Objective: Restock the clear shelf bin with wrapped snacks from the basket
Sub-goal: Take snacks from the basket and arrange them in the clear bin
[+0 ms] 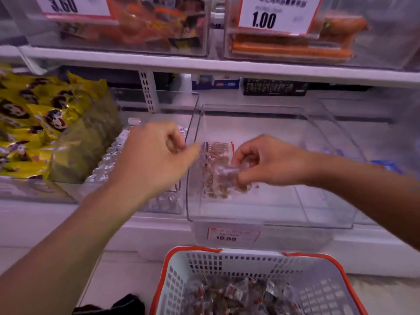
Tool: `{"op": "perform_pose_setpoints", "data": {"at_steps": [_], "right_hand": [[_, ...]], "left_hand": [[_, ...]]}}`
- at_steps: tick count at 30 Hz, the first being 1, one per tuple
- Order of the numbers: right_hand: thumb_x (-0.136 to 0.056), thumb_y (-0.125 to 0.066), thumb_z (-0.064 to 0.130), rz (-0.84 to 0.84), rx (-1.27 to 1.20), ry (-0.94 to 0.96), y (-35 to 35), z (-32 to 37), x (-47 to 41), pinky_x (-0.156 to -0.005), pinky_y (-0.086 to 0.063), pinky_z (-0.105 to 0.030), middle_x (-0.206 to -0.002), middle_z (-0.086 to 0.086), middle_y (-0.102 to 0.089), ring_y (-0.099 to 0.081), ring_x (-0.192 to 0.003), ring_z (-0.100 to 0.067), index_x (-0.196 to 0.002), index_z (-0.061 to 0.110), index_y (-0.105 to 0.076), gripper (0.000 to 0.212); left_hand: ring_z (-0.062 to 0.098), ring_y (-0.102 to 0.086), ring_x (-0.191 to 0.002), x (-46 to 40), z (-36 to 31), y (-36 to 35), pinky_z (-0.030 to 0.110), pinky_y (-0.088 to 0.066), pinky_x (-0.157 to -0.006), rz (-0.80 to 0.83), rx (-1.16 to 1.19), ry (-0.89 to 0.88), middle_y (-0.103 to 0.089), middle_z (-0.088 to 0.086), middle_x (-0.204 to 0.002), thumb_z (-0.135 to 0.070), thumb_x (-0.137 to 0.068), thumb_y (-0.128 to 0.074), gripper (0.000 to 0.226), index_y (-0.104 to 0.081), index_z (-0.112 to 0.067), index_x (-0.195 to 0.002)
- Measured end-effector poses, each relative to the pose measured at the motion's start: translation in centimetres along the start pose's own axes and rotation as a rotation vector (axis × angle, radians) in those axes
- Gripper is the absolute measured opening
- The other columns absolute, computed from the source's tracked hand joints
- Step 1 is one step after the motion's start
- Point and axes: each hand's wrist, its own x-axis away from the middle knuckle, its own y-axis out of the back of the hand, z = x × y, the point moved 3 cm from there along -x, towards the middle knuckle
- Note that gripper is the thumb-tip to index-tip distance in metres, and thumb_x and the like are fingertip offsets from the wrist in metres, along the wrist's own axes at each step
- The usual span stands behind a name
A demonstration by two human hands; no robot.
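The clear shelf bin (270,220) stands on the lower shelf, centre right, with a price tag on its front. Inside, at its left wall, lies a wrapped snack pack (216,160) with brown pieces and red print. My right hand (266,161) reaches into the bin and pinches the clear wrapper of that pack. My left hand (156,155) hovers at the bin's left rim with fingers curled; the blur hides whether it touches the wrapper's edge. Below, the white basket (204,262) with an orange rim holds several wrapped snacks (236,296).
Yellow snack bags (38,119) fill the bin at far left. A bin of small clear cups (113,155) sits between them and the target bin. Upper-shelf bins carry price cards, 3.60 (64,5) and 1.00 (264,19). A dark object (127,304) lies beside the basket.
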Motion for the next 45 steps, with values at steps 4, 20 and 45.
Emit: {"op": "perform_pose_setpoints", "data": {"at_steps": [4,20,45], "right_hand": [[-0.062,-0.083,0.031,0.063,0.256,0.055,-3.6,-1.0,-1.5,-0.05,-0.036,-0.009,-0.063,0.014,-0.062,-0.053,-0.055,0.005,-0.077,0.022,-0.07,0.022],[-0.06,-0.08,0.037,-0.025,0.605,0.14,-5.8,-0.4,-4.1,-0.074,-0.051,-0.031,-0.102,-0.001,-0.064,-0.061,-0.093,-0.023,-0.091,0.021,-0.066,0.037],[-0.085,-0.066,0.026,-0.025,0.417,0.038,-21.5,-12.1,14.0,-0.071,-0.054,-0.034,-0.105,-0.011,-0.07,-0.068,-0.093,-0.03,-0.118,0.02,-0.063,0.033]], "left_hand": [[0.01,-0.044,-0.043,1.2,1.3,-2.1,0.027,-0.036,-0.048,0.167,-0.051,-0.083,-0.044,-0.002,-0.043,-0.034,-0.087,-0.062,0.043,-0.043,-0.019,-0.051],[0.015,-0.038,-0.042,1.3,1.4,-2.5,0.022,-0.028,-0.044,0.215,0.111,-0.147,-0.039,-0.003,-0.045,-0.034,-0.086,-0.054,0.041,-0.034,-0.023,-0.052],[0.011,-0.063,-0.055,18.3,6.8,-13.8,0.018,-0.046,-0.045,1.637,-0.304,0.304,-0.071,-0.003,-0.069,-0.035,-0.091,-0.066,0.023,-0.072,-0.017,-0.078]]}}
